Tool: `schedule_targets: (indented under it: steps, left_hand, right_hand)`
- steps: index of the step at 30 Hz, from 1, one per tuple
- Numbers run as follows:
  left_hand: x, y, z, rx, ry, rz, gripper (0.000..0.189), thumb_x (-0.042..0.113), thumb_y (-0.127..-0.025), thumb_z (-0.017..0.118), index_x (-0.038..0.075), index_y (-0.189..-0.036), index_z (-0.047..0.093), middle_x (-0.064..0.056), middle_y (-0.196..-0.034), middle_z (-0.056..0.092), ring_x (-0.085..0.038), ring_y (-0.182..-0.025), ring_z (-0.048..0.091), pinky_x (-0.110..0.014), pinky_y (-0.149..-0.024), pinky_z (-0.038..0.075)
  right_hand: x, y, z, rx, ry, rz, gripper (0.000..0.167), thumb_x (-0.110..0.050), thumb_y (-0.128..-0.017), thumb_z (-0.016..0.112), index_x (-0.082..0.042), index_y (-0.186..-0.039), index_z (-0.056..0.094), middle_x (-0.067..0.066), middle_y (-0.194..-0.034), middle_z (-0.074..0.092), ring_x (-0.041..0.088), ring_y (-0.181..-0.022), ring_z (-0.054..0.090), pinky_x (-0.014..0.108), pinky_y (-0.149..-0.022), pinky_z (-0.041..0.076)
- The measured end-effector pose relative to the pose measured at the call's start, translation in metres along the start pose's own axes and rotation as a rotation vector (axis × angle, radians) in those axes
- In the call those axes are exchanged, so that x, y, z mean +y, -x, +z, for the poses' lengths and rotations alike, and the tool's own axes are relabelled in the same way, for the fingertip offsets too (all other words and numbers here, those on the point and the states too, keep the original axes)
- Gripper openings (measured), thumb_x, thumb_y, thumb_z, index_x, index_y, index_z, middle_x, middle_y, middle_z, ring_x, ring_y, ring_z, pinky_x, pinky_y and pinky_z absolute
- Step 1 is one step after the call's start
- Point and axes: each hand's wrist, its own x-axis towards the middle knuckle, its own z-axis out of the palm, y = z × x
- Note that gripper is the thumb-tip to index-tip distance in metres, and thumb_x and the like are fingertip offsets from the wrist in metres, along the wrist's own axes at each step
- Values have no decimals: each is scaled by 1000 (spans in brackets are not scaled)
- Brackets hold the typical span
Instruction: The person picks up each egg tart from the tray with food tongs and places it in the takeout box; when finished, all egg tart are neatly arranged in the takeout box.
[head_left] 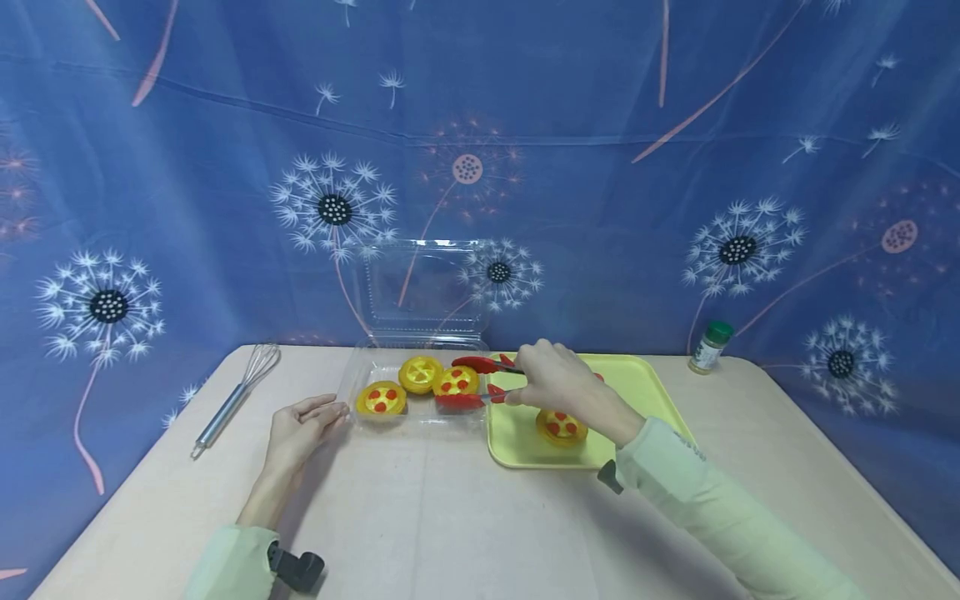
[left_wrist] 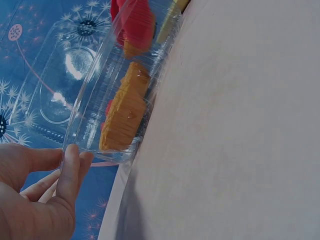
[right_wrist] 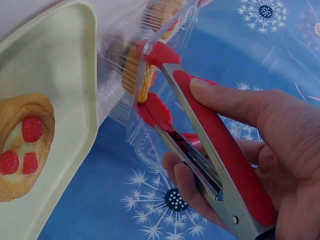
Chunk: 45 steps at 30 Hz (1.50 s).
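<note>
My right hand point(head_left: 558, 379) grips red-and-silver tongs point(right_wrist: 232, 155). The tongs' red tips stand around an egg tart point(head_left: 457, 381) with red toppings, inside the clear plastic container point(head_left: 431, 418). In that container are also a plain yellow tart point(head_left: 420, 375) and another red-topped tart point(head_left: 382, 400). The container's clear lid point(head_left: 420, 287) stands raised at the back. With thumb and fingers, my left hand point(head_left: 296, 429) pinches the container's left rim, as the left wrist view shows. A yellow tray point(head_left: 513, 450) lies to the right, bearing a red-topped tart point(head_left: 561, 427); my right hand partly hides the tray.
A metal whisk point(head_left: 232, 404) lies on the table's left side. At the back right stands a small seasoning jar point(head_left: 708, 348) with a green lid. Behind the table hangs a blue dandelion-print cloth point(head_left: 585, 208).
</note>
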Motion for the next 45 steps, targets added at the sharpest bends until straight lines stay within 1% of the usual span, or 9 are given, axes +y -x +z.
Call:
schedule_targets:
  steps: [2,7,11,17,26,30,37,40,45]
  left_hand:
    - [0,0,0,1,-4,2,47,4,-98,55,-16,-138,40,-16,-114,69,2,-80,68,-19,-88,57]
    - [1,0,1,5,8,3,47,4,-97,56,-16,-137,41,-12,-108,72,1,-80,68,-18,-86,58]
    - [1,-1,1,-1,28,1,48,3,-97,56,-16,-138,40,-8,-105,73,1,-81,68,-17,-86,58]
    - [1,0,0,5,11,1,48,3,-97,55,-16,-138,40,-13,-111,70,2,-80,68,-17,-86,57]
    - [2,0,1,3,28,11,47,1,-97,54,-17,-137,40,-8,-104,73,2,-80,68,-16,-85,58]
    - [2,0,1,4,26,7,47,2,-97,54,-17,-137,40,-10,-106,72,1,-80,68,-16,-85,58]
    - [3,1,0,19,-29,9,46,5,-97,55,-15,-137,42,-17,-116,67,4,-79,67,-15,-84,58]
    - [2,1,1,20,-34,8,46,5,-98,55,-16,-137,42,-18,-117,66,5,-79,66,-15,-84,57]
    - [2,1,1,15,-36,9,46,5,-98,56,-15,-137,42,-16,-116,67,4,-80,67,-15,-84,57]
  right_hand:
    - [0,0,1,0,6,6,50,-32,-76,85,-15,-56,43,-5,-52,24,10,-43,23,21,-42,18]
    - [-2,-3,2,21,40,-21,53,-29,-76,85,-15,-55,38,-4,-53,22,10,-46,21,22,-42,16]
    - [-5,-6,4,26,78,-33,46,-28,-77,84,-13,-59,44,-3,-57,27,12,-48,27,22,-43,22]
    - [-8,-11,10,26,91,-28,38,-29,-78,84,-11,-65,53,-1,-59,37,14,-49,37,22,-44,29]
    - [-5,-21,22,59,74,-49,43,-28,-78,83,-12,-60,47,-3,-56,25,11,-45,26,21,-41,19]
    - [-4,-21,21,51,81,-42,41,-29,-77,83,-11,-62,50,-2,-57,29,11,-45,29,20,-41,22]
    - [-6,-21,15,53,111,-44,38,-29,-77,84,-12,-63,52,-2,-58,32,12,-48,33,21,-42,27]
    - [-7,-22,17,62,118,-60,40,-27,-78,82,-13,-62,49,-3,-58,30,12,-48,31,21,-42,26]
    - [-5,-24,21,79,123,-57,43,-25,-79,81,-14,-59,44,-3,-57,25,12,-48,27,21,-41,21]
